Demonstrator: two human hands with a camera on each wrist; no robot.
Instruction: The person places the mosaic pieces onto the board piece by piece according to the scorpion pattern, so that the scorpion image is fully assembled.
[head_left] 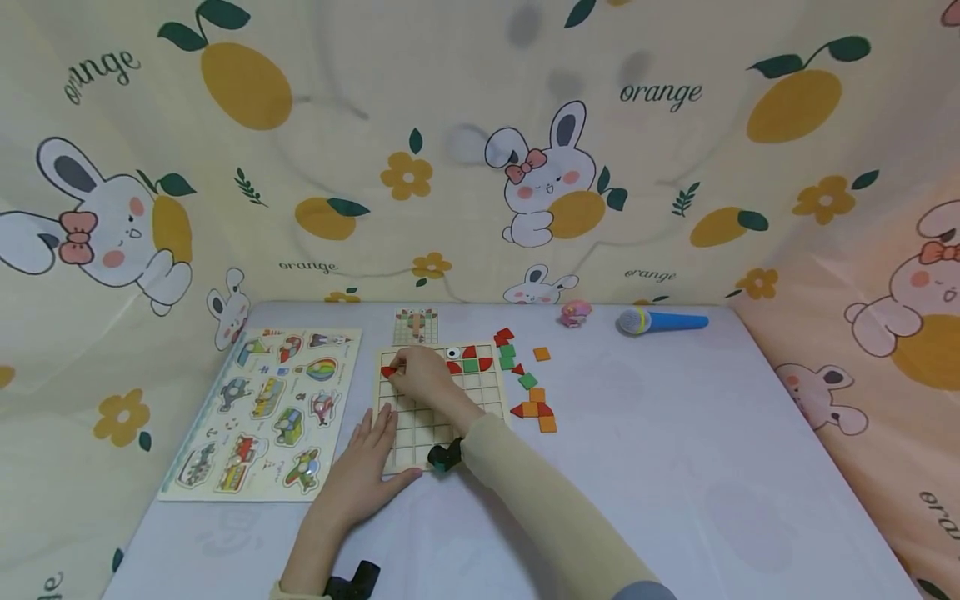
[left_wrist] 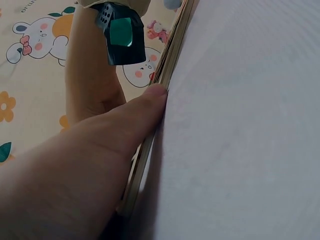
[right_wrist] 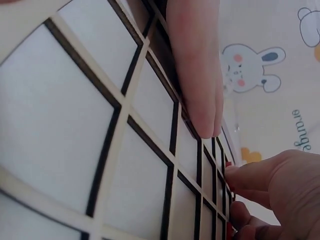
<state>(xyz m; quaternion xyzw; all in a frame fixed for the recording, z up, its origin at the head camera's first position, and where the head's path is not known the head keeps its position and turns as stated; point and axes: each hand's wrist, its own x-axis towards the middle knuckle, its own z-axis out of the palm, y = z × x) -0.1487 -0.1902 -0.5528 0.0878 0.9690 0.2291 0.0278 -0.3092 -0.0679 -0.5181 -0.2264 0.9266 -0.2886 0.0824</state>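
A wooden grid board (head_left: 408,435) lies on the table under both hands. Near its upper left corner my right hand (head_left: 422,373) pinches a small red piece (head_left: 387,372) at a cell. The fingertips partly hide that piece; in the right wrist view, red shows beside the right hand (right_wrist: 280,187). My left hand (head_left: 367,467) rests at the board's left edge with straight fingers, its thumb (left_wrist: 145,107) against the near edge. Red and green pieces and a white round piece with a dark centre (head_left: 453,353) fill some cells at the upper right.
Loose orange squares (head_left: 548,424), green pieces (head_left: 528,381) and red pieces lie right of the board. A small patterned card (head_left: 416,326) stands behind it. To the left is a picture puzzle board (head_left: 255,417). A pink toy (head_left: 575,313) and blue microphone (head_left: 675,322) lie at the back.
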